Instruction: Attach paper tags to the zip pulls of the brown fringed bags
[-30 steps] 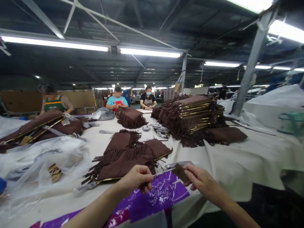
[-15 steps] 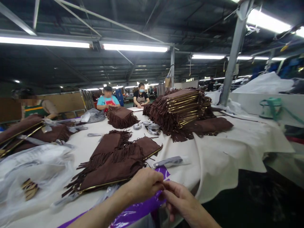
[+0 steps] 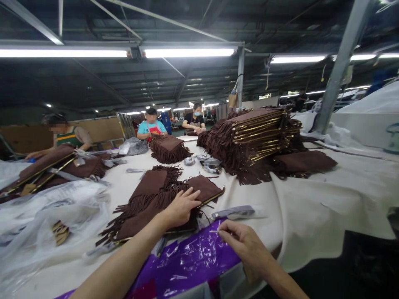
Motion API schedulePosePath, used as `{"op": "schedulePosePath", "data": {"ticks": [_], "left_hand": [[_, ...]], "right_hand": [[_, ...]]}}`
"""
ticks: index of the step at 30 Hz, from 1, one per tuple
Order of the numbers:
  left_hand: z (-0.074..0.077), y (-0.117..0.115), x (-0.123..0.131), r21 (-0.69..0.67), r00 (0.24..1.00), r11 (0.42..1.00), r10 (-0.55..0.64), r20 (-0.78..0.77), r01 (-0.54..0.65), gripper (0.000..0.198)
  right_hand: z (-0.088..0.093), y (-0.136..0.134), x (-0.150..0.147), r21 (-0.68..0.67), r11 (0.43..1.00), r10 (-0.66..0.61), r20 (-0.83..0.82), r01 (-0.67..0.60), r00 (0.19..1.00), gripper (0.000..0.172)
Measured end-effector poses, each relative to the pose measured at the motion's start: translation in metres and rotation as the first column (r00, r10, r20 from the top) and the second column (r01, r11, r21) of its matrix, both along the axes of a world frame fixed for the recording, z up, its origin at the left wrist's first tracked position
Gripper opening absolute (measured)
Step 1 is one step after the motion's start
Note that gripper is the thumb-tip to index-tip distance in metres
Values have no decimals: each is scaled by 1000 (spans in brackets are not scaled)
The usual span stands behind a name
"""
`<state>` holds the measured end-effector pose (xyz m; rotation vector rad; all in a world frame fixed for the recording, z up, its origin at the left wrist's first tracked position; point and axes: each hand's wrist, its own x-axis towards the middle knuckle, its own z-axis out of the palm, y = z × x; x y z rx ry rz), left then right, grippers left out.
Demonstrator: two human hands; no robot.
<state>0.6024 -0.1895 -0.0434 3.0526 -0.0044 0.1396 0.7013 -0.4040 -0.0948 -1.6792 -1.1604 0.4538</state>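
Brown fringed bags point(image 3: 137, 226) lie near the front of the table point(image 3: 193, 151), the left hand point(image 3: 179, 209) open with fingers spread over them; the right hand point(image 3: 238, 241) pinches a thin white strip point(image 3: 214, 231) above a purple plastic sheet point(image 3: 187, 265); tan pieces point(image 3: 60, 232) show in or on a clear plastic bag point(image 3: 31, 245), which I cannot tell; pale cloth point(image 3: 311, 216) drapes over the right edge, with bare room beyond the right hand.
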Motion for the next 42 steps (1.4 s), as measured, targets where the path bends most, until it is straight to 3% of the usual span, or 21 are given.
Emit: {"op": "schedulePosePath", "data": {"ticks": [4,7,10,13,16,17,19,22,25,28,30,33,36,37,39,42], "left_hand": [[-10,-8,-2,-87,993,989,-118,-9,117,56],[-19,-10,8,-91,994,990,-112,0,111,39],[-25,3,20,-194,992,980,71,103,-50,18],[-25,21,23,-331,919,908,334,208,-255,15],[-17,28,14,-291,840,895,426,335,-338,16],[-15,26,9,-251,839,916,391,380,-313,17],[-10,18,0,-143,906,978,194,377,-149,11],[-13,4,-10,-68,977,984,-150,153,162,3],[-22,-4,-12,-40,981,982,-184,64,187,11],[-30,-7,-10,-19,991,994,-107,80,109,14],[-33,-9,-7,-24,994,997,-72,81,75,15],[-33,-13,-2,-43,997,998,-50,58,52,12],[-30,-15,1,-60,999,998,-31,25,33,18],[-29,-15,0,-73,999,997,-24,21,26,24],[-24,-15,-2,-128,1000,992,-14,24,17,34],[-18,-13,-5,-249,998,969,4,61,11,42]], "right_hand": [[-3,12,1,-29,999,29,117,-26,993,17],[-7,16,4,-42,999,5,141,1,990,17],[-12,15,8,-45,999,-22,118,27,993,19],[-15,14,6,-27,999,-40,163,45,986,20],[-17,17,1,41,999,-26,328,13,944,18],[-17,20,1,50,999,-17,396,-3,918,18],[-19,29,3,30,999,4,542,-25,841,18],[-25,45,13,8,997,49,745,-82,665,21],[-31,54,25,45,986,48,847,-160,529,25],[-30,50,36,89,983,9,846,-159,532,25],[-23,43,42,98,989,-9,788,-110,616,25],[-9,30,42,90,995,-10,594,-54,804,22],[-3,23,30,-25,999,40,151,-37,988,18],[-4,22,24,-79,996,45,-55,-49,997,19],[-8,25,13,-117,988,40,-417,-97,908,26],[-14,37,2,27,998,61,-662,-58,747,33]]}}
